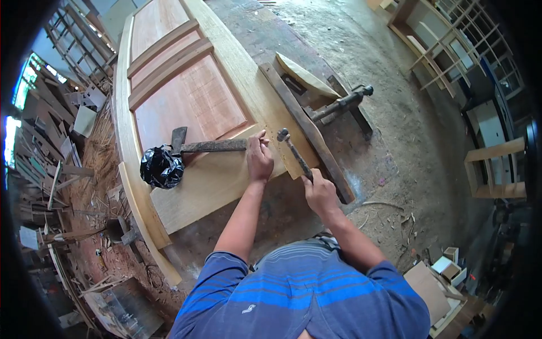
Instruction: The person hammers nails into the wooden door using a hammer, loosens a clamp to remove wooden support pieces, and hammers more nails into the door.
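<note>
A panelled wooden door (pixel 189 99) lies flat on the workbench. My right hand (pixel 320 192) is closed round the handle of a hammer (pixel 296 153), whose head is over the door's right stile. To its left, my left hand (pixel 259 157) is at the door's near right part, fingers pinched; what they hold, if anything, is too small to make out. A second, larger hammer-like tool (pixel 212 146) lies across the door, its handle end next to my left hand. By its head sits a black plastic bundle (pixel 162 166).
A dark wooden bar (pixel 307 133) and a metal clamp (pixel 344 104) lie along the door's right side. Wood scraps and shavings (pixel 101 175) cover the floor at left. Wooden frames (pixel 494 166) stand at the right, and boxes (pixel 449 268) at the lower right.
</note>
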A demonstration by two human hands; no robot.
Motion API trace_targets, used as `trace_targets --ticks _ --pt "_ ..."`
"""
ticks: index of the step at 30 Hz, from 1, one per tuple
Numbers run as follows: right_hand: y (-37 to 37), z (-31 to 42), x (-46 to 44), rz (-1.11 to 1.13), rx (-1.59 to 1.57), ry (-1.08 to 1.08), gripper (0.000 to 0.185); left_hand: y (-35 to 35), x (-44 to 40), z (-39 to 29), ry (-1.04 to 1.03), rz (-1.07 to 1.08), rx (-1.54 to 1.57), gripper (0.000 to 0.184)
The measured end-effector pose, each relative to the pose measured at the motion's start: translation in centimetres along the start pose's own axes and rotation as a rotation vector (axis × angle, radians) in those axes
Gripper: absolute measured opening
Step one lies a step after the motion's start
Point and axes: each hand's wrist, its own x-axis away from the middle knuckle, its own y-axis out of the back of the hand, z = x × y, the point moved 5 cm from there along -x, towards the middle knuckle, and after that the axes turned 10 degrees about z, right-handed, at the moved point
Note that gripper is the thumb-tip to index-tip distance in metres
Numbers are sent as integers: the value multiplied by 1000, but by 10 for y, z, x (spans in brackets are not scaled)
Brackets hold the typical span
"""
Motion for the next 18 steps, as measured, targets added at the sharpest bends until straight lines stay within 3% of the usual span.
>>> trace_targets --ticks 3,6,8,13,16,17,18 --pt "17 20 14 -254 -232 219 24 2 10 2 23 8 0 39" --pt "-6 -4 18 -198 -153 133 22 1 9 0 33 3 29 39" --pt "-31 -31 7 107 111 -134 26 -1 6 0 23 -5 25 38" --pt "14 17 11 -212 -170 121 22 3 13 3 36 5 16 38" --pt "-4 1 11 -107 -1 98 20 4 10 -2 35 2 15 39" --pt "-20 -14 4 141 190 -92 21 3 8 -3 41 -6 38 39" --pt "-13 -10 4 125 144 -63 21 3 8 -2 49 -9 58 40"
